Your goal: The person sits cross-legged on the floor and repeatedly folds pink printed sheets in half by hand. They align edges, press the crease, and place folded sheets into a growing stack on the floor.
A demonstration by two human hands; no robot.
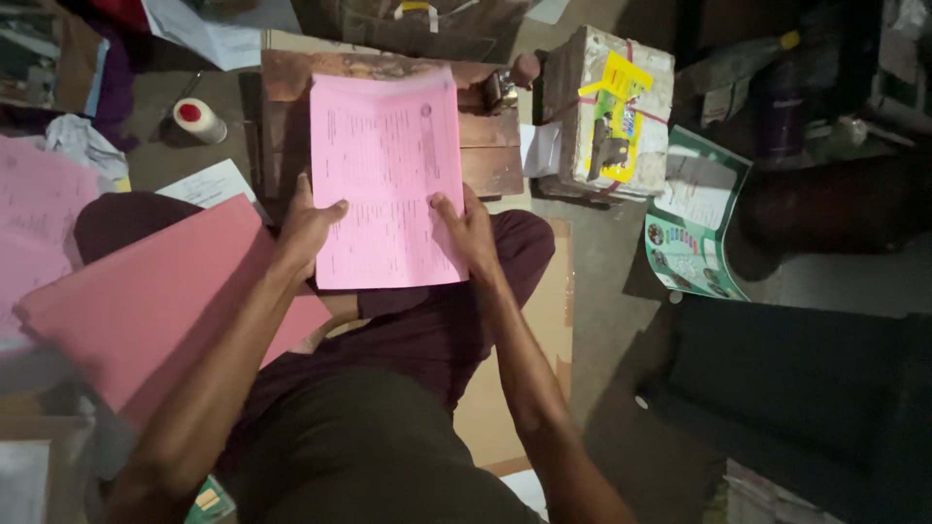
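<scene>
Our left hand [309,225] and right hand [469,230] pinch the near corners of a thin pink printed paper sheet [386,180], thumbs on top; it overhangs the worn brown wooden bench's [490,155] near edge. Beyond its right edge: taped grey block [607,112].

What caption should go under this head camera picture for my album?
Both hands, left hand and right hand, hold a printed pink sheet over a worn wooden block, beside a pink paper stack.
</scene>
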